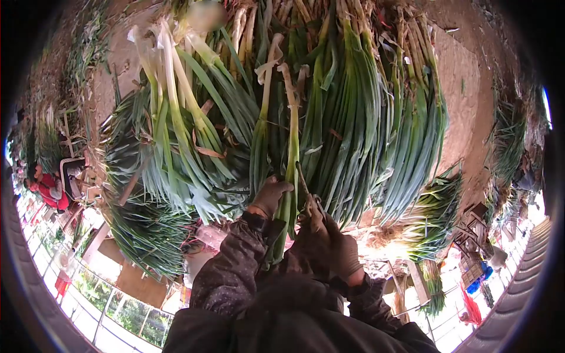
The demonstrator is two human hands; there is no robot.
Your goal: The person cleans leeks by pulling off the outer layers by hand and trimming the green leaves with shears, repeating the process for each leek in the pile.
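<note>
Long green onions with white stalks lie in a wide heap (353, 117) before me. My left hand (272, 197), in a greyish glove, is closed around the green leaves of one onion (292, 129), whose pale stalk points away from me. Close to its right, my right hand (338, 247), gloved too, has its fingers bent around something I cannot make out. A thin dark tool or stick (302, 177) rises beside the onion leaves, just above that hand. Another onion with loose pale skin (268, 88) lies left of the held one.
Whiter onions (176, 100) lie at the upper left of the heap. More bundles are at the lower left (144, 238) and lower right (435, 217). A person in red (50, 191) is at the far left. Wooden stools (471, 241) stand at the right.
</note>
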